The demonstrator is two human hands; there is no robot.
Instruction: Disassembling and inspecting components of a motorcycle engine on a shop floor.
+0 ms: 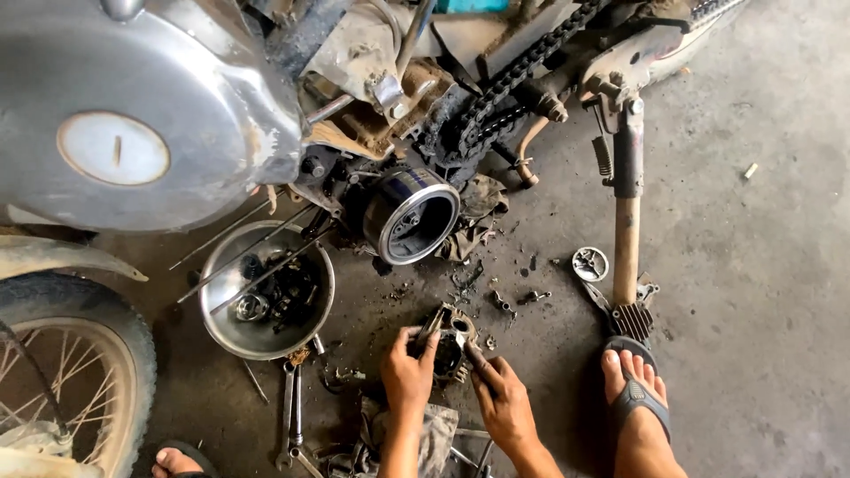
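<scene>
Our left hand point(407, 367) and right hand point(500, 398) pinch the greasy engine part point(447, 341) (oily fingers) and we could drop it.

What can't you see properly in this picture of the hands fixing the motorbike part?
- Head view: the greasy part is partly covered by the left hand and right hand.
- The tool tip between the fingers is too small to name.
- The pieces in the metal bowl are dark and jumbled.
- The wheel is cut off by the left edge.
- The wrenches run under clutter at the bottom.
</scene>
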